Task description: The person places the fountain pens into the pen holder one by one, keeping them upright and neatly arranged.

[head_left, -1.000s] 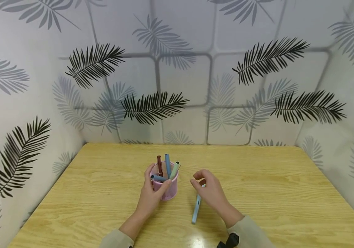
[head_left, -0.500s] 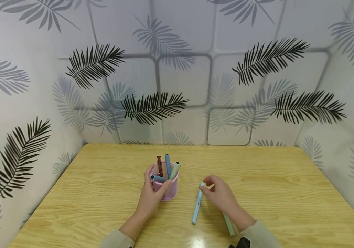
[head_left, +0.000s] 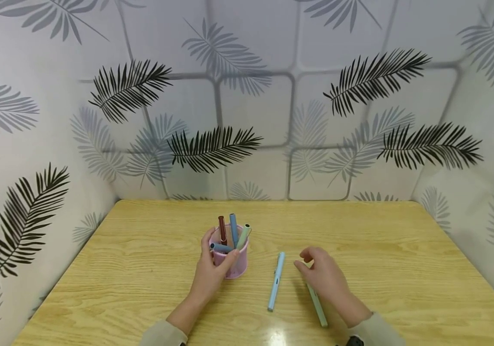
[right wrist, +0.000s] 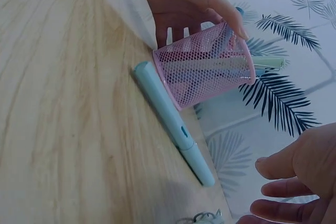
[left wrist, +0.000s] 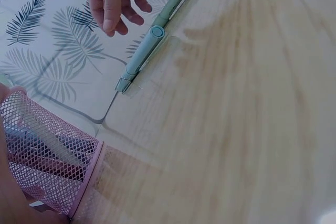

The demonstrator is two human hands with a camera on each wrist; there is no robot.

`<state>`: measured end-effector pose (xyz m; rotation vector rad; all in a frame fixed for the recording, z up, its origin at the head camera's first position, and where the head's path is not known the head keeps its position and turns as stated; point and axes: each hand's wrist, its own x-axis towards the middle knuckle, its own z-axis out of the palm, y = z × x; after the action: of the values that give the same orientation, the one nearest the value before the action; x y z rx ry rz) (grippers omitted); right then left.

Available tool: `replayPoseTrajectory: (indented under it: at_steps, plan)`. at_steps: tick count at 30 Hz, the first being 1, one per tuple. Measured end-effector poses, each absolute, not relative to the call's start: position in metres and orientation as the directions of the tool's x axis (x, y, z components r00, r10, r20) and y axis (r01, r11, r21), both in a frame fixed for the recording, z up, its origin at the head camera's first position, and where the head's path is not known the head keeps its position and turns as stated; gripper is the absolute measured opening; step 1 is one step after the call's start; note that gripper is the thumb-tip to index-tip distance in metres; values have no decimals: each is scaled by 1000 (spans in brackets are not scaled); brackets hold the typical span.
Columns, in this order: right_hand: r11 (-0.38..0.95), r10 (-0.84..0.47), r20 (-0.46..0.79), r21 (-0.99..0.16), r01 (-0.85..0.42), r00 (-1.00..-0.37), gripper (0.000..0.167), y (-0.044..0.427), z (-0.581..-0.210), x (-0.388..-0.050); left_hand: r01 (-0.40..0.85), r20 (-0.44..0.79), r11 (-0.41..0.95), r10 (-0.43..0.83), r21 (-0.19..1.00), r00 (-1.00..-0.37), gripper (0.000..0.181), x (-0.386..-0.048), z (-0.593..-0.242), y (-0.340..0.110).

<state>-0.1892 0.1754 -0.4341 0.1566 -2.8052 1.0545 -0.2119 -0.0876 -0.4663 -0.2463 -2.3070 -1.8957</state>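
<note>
My left hand (head_left: 209,270) grips a pink mesh pen holder (head_left: 239,265), thumb on the near side and fingers round the far side. Several pens stand in it: a dark red one (head_left: 222,229), blue ones, and a pale green one (head_left: 243,236). A light blue pen (head_left: 275,284) lies on the table to the holder's right. Farther right, a green pen (head_left: 318,307) lies partly hidden beneath my right hand (head_left: 325,278). That hand is just above the green pen's far end, fingers loosely bent and holding nothing; the right wrist view shows its thumb and fingers (right wrist: 278,188) apart.
The wooden table (head_left: 151,269) reaches back to a wall (head_left: 255,110) with a leaf pattern, which also closes in both sides. Bright glare (head_left: 277,336) shows at the near edge.
My right hand has moved right, away from the light blue pen and over to the green pen, which has come into view. The left hand and the pen holder stay put.
</note>
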Motion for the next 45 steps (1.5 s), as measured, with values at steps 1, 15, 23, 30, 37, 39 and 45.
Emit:
replayPoseTrajectory:
  at_steps: [1, 15, 23, 30, 37, 39, 45]
  plan:
    - [758, -44, 164, -638, -140, -986, 25, 177, -434, -189, 219, 216, 186, 35, 958, -976, 74, -212, -466, -87]
    - [808, -14, 85, -585, -61, -996, 28, 188, -448, -185, 216, 215, 202, 28, 955, -976, 74, -212, -467, -87]
    - [812, -38, 32, -582, -50, -999, 28, 187, -452, -183, 225, 224, 202, 23, 953, -974, 74, -211, -469, -87]
    - [793, -34, 11, -608, -34, -999, 28, 184, -454, -184, 239, 240, 218, 24, 946, -970, 73, -211, -467, -87]
    - [802, -58, 10, -596, -52, -998, 25, 181, -453, -185, 225, 225, 219, 24, 950, -974, 74, -211, -468, -88]
    - [810, -58, 7, -585, -51, -998, 23, 180, -452, -185, 226, 226, 224, 23, 948, -974, 74, -211, -468, -88]
    - [824, -32, -1, -566, -26, -999, 19, 180, -453, -187, 225, 225, 225, 26, 948, -974, 74, -212, -468, -88]
